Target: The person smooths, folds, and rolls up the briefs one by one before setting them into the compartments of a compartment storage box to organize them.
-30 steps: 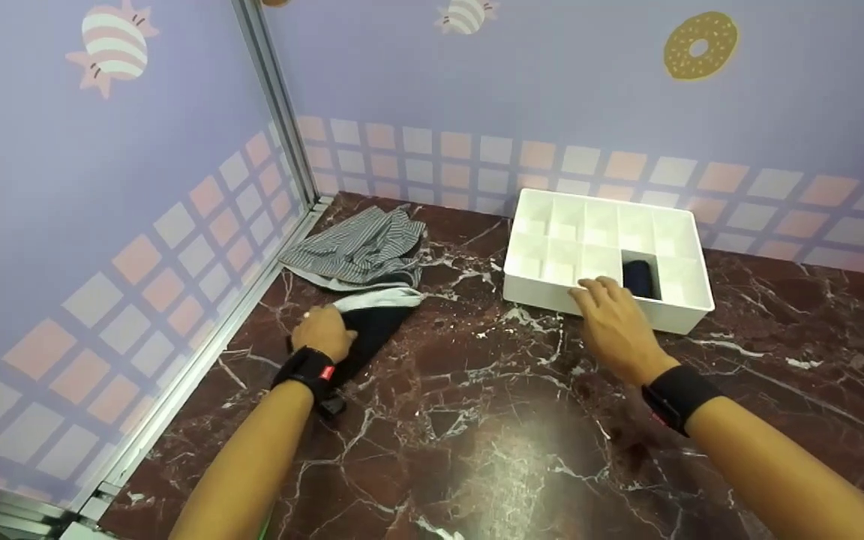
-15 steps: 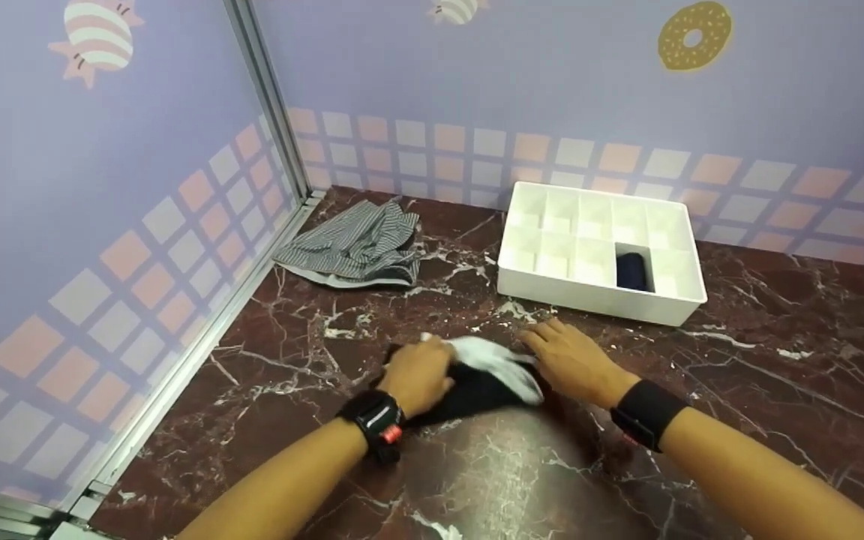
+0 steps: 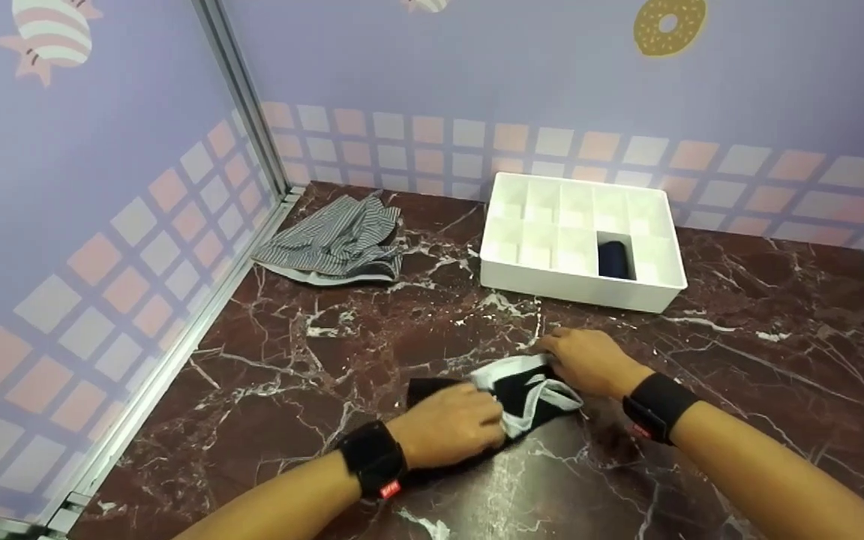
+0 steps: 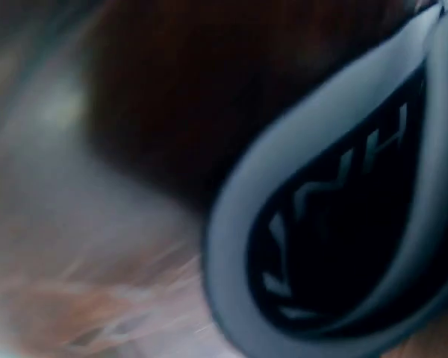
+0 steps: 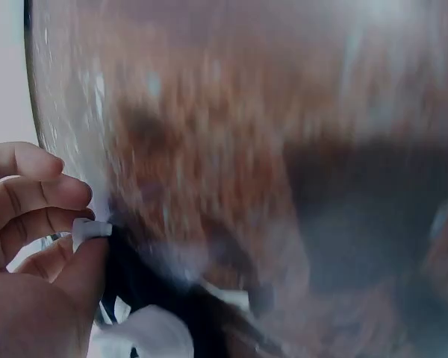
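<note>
Black underpants with a white waistband (image 3: 528,361) lie bunched on the table in front of me. My left hand (image 3: 447,425) is over their left part, fingers curled on the cloth by the band; its fingertips are hidden. My right hand (image 3: 589,361) is at the far right end of the waistband. In the right wrist view, the thumb and fingers of the right hand (image 5: 41,224) pinch the white band edge (image 5: 93,230). The left wrist view shows the waistband's opening (image 4: 231,246) as a loop, with pale lettering inside.
A white divided box (image 3: 574,281) stands at the back, with a rolled dark navy cloth (image 3: 613,259) in one front compartment. Grey striped cloth (image 3: 342,236) lies crumpled in the back left corner. Panel walls (image 3: 402,67) bound the marbled table (image 3: 289,420).
My left hand has dragged the black underpants from beside the striped cloth to the table's middle. My right hand has left the box's front and now pinches the waistband.
</note>
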The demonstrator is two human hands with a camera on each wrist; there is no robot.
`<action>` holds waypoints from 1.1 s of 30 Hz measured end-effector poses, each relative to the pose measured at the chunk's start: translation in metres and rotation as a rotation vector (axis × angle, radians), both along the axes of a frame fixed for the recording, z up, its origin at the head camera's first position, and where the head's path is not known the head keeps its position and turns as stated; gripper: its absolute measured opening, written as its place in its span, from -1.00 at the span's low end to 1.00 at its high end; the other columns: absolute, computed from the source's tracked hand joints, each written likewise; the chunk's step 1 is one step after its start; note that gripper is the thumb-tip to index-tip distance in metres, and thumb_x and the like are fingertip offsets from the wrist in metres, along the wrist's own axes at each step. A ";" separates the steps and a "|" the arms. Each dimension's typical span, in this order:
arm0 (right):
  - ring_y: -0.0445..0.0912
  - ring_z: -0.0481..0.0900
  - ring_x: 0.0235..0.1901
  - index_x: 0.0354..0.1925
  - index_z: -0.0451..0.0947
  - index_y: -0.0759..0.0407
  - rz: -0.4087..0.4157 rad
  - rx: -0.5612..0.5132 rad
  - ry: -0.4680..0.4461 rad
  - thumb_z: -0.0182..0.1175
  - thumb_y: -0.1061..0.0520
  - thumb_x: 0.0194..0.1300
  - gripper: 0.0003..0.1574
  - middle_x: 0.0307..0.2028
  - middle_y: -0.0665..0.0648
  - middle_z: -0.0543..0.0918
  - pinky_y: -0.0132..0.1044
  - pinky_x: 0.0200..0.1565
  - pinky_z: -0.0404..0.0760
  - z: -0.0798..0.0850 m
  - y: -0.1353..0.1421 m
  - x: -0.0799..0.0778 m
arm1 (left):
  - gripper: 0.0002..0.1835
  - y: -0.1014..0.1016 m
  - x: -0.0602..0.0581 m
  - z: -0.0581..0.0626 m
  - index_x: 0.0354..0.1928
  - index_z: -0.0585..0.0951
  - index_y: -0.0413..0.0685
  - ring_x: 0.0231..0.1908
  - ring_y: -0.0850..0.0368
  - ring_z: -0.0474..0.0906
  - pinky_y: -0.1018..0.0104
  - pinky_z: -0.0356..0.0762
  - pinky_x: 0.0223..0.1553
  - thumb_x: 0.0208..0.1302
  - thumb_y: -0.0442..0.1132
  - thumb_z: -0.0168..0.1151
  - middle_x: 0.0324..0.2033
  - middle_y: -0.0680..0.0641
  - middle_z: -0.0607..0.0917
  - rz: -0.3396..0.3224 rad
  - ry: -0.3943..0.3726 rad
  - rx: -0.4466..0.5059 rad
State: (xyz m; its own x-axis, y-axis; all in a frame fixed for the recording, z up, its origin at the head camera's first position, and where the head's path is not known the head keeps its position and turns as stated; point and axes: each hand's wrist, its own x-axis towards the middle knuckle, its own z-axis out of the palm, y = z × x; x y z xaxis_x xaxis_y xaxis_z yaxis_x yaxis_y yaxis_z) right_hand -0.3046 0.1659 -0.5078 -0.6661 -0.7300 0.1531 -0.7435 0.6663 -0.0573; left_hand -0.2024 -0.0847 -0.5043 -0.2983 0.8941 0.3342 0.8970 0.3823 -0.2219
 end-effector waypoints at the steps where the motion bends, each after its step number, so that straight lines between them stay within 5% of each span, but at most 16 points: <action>1: 0.08 0.60 -0.43 -0.08 0.59 0.12 -0.014 0.003 0.002 0.19 0.21 0.15 -0.69 -0.27 0.16 0.63 -0.01 -0.44 0.58 0.000 0.001 -0.001 | -0.85 0.003 0.005 0.000 -0.35 0.61 0.14 -0.37 0.30 0.36 0.43 0.33 -0.24 0.30 -0.13 0.06 -0.39 0.18 0.50 -0.044 0.028 -0.021; 7: 0.10 0.59 -0.50 -0.16 0.62 0.11 -0.094 0.004 0.029 0.21 0.20 0.08 -0.72 -0.34 0.14 0.60 -0.02 -0.54 0.55 0.000 0.008 -0.003 | -0.77 0.019 0.033 -0.003 -0.44 0.54 0.23 -0.34 0.30 0.41 0.42 0.30 -0.29 0.34 -0.10 -0.08 -0.37 0.22 0.51 -0.283 0.102 -0.098; 10: 0.10 0.60 -0.49 -0.17 0.63 0.10 -0.109 -0.006 0.051 0.20 0.24 0.03 -0.69 -0.34 0.13 0.59 0.00 -0.56 0.54 -0.001 0.010 -0.003 | -0.86 0.024 0.040 0.000 -0.33 0.57 0.26 -0.30 0.34 0.45 0.44 0.35 -0.25 0.29 -0.05 0.01 -0.33 0.25 0.53 -0.308 -0.014 -0.107; 15: 0.08 0.55 -0.35 -0.20 0.60 0.16 -0.060 -0.058 0.107 0.15 0.36 -0.12 -0.59 -0.33 0.15 0.54 -0.03 -0.44 0.56 -0.003 0.014 -0.004 | -0.66 0.016 0.031 0.003 0.04 0.54 0.19 -0.13 0.48 0.47 0.60 0.36 -0.04 0.24 0.03 0.14 -0.11 0.26 0.57 -0.178 -0.461 -0.012; 17: 0.08 0.51 -0.28 -0.20 0.59 0.18 0.010 -0.107 0.122 0.11 0.41 -0.18 -0.53 -0.28 0.17 0.52 -0.05 -0.33 0.55 -0.004 0.014 -0.004 | -0.63 0.007 0.020 0.004 0.05 0.52 0.19 -0.08 0.48 0.44 0.59 0.34 0.01 0.22 0.05 0.16 -0.06 0.25 0.55 -0.079 -0.562 0.061; 20: 0.06 0.47 -0.24 -0.18 0.59 0.20 0.147 -0.176 0.145 0.07 0.47 -0.20 -0.48 -0.22 0.17 0.51 -0.08 -0.20 0.50 -0.003 0.010 -0.001 | -0.53 -0.012 0.002 0.004 0.04 0.51 0.20 -0.01 0.39 0.41 0.46 0.33 0.08 0.08 0.14 0.26 -0.02 0.23 0.50 0.102 -0.563 0.093; 23: 0.03 0.46 -0.20 -0.18 0.59 0.17 0.256 -0.218 0.165 0.06 0.46 -0.18 -0.49 -0.18 0.14 0.51 -0.10 -0.12 0.48 0.000 0.002 0.006 | -0.28 -0.031 -0.011 0.003 0.09 0.47 0.17 0.03 0.28 0.36 0.31 0.31 0.13 -0.19 0.23 0.40 0.03 0.16 0.42 0.242 -0.534 0.015; 26: -0.05 0.48 -0.19 -0.19 0.59 0.11 0.325 -0.210 0.150 0.12 0.38 -0.14 -0.55 -0.21 0.06 0.51 -0.15 -0.08 0.49 0.001 -0.009 0.018 | -0.17 -0.043 -0.018 0.002 0.09 0.45 0.13 0.05 0.21 0.33 0.25 0.29 0.16 -0.33 0.23 0.47 0.04 0.12 0.39 0.276 -0.550 -0.063; 30: -0.15 0.50 -0.19 -0.15 0.57 0.03 0.391 -0.171 0.095 0.19 0.24 0.01 -0.65 -0.22 -0.03 0.52 -0.23 -0.07 0.51 0.001 -0.026 0.035 | -0.44 -0.046 -0.024 0.004 -0.03 0.51 0.14 0.02 0.19 0.38 0.24 0.34 0.11 -0.16 0.04 0.42 -0.01 0.13 0.46 0.265 -0.585 -0.070; 33: -0.19 0.52 -0.23 -0.12 0.55 0.02 0.368 -0.166 0.060 0.18 0.01 0.19 -0.73 -0.23 -0.06 0.54 -0.27 -0.12 0.53 0.001 -0.038 0.045 | -0.60 -0.042 -0.030 0.007 -0.11 0.58 0.15 -0.05 0.23 0.46 0.30 0.40 0.05 -0.09 -0.09 0.38 -0.09 0.16 0.55 0.268 -0.628 -0.035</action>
State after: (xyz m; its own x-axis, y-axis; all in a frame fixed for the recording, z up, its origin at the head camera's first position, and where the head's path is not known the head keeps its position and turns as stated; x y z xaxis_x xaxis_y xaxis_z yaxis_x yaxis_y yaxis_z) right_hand -0.2600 0.1279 -0.5066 -0.3511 -0.8801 0.3196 -0.9359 0.3404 -0.0907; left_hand -0.2328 -0.1268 -0.4973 -0.6384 0.7697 -0.0028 0.7353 0.6110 0.2934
